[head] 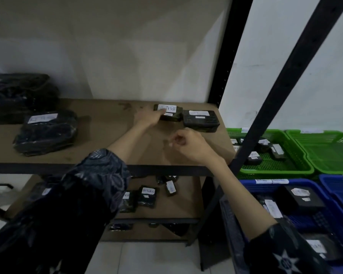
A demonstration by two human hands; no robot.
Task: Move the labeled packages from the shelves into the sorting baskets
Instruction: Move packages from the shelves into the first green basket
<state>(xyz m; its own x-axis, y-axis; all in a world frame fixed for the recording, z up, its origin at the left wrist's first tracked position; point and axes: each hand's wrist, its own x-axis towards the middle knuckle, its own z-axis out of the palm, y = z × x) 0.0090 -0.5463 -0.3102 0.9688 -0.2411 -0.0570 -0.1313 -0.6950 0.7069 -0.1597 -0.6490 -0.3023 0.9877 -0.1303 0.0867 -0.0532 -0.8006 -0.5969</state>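
Left hand [149, 117] reaches to the back right part of the upper shelf [99, 133], fingers on the near-left end of the RETURN package [169, 112]; fingertips overlap its white label. Whether the grip has curled round the package or just touches it cannot be told, blurred. Package lies flat on the shelf, just beside a second dark package [200, 121] at the shelf's right edge, white label on top, the two touching or nearly so.

Right hand [190, 145] hovers over the front right part of the same shelf, fingers curled loosely inward, grip holding nothing visible, clear of both packages.

Larger dark bag package [46, 131] with a white label sits toward the left front of the upper shelf; another dark bundle [18, 95] behind it at the back left edge.

Lower shelf [178, 206] carries several small labeled packages, one reading RETURN [148, 196], one tilted near the back [170, 187].

Right of the rack: green basket [297, 171] with several small labeled packages inside, a second green basket [325, 149] beside it. In front of them, blue basket [244, 186] holding a dark box [303, 198] and other labeled packages, another blue basket [341, 190] at its right.

Black rack post [281, 82] crosses the view diagonally. Dark patterned sleeves on both arms.
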